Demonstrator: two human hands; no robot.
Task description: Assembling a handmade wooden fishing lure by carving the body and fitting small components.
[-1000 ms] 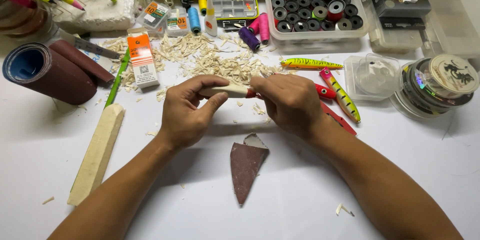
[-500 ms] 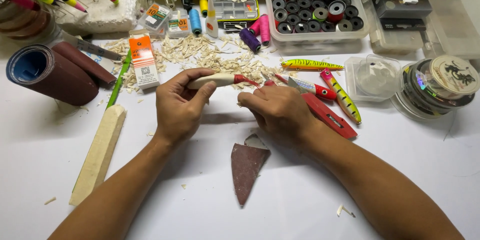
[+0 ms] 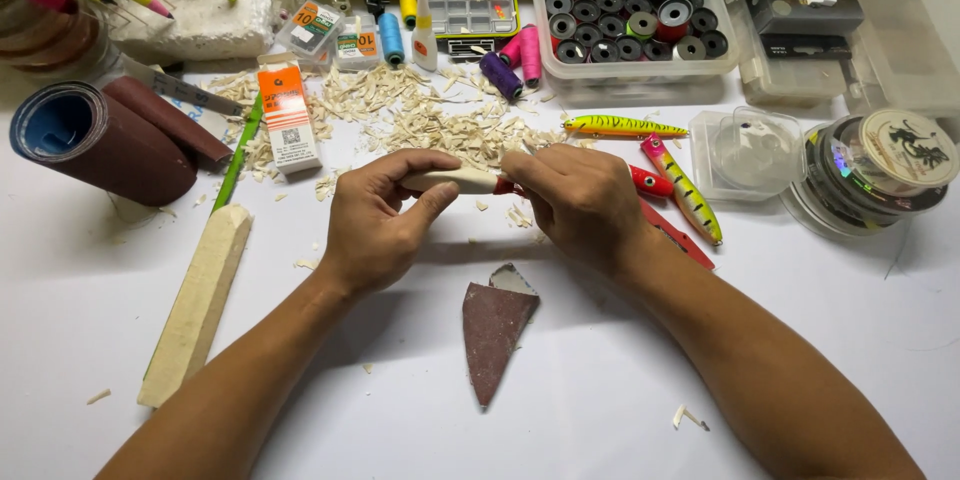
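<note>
White table [image 3: 820, 360] is carrying wood shavings [image 3: 430, 120] and painted lures [image 3: 625, 125]. Left hand [image 3: 375, 225] is grasping a pale wooden blank [image 3: 450, 180] just above the table, steadying it, while right hand [image 3: 580, 200] is clenching over its other end, near a red-handled tool [image 3: 675, 232].

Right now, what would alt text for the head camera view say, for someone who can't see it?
Two bare hands meet over a white table: the left hand grips a small pale carved wooden piece, and the right hand closes over its other end. Wood shavings, a sandpaper scrap, a long wooden block, painted fishing lures and a tub of spools surround them.
</note>
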